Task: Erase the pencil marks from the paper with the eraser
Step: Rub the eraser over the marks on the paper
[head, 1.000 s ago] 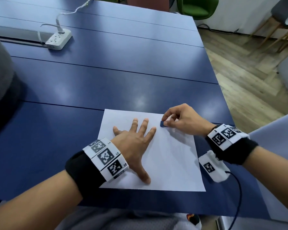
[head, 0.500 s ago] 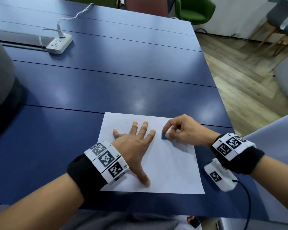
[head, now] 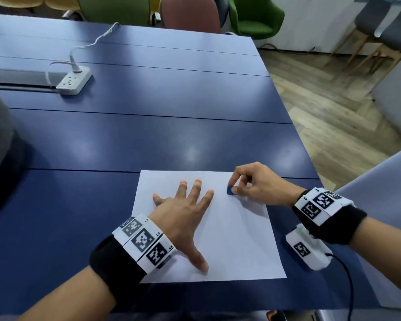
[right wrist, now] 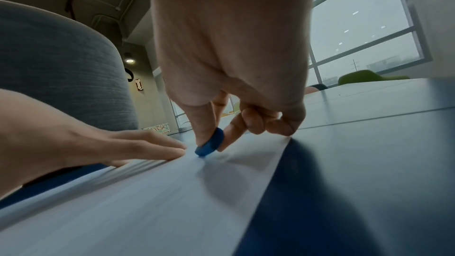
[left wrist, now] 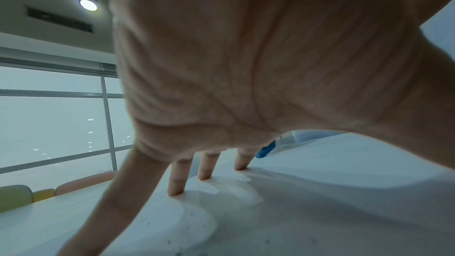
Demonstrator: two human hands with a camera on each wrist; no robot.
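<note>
A white sheet of paper (head: 229, 239) lies flat on the table's near edge. A small blue eraser (head: 230, 190), tilted, touches its far right part. Pencil marks are too faint to make out.

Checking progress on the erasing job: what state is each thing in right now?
paper: flat on the table, held down
left hand: fingers spread, pressing the paper
right hand: pinching the eraser
eraser: tilted, lower edge on the paper
power strip: one cable plugged in
</note>
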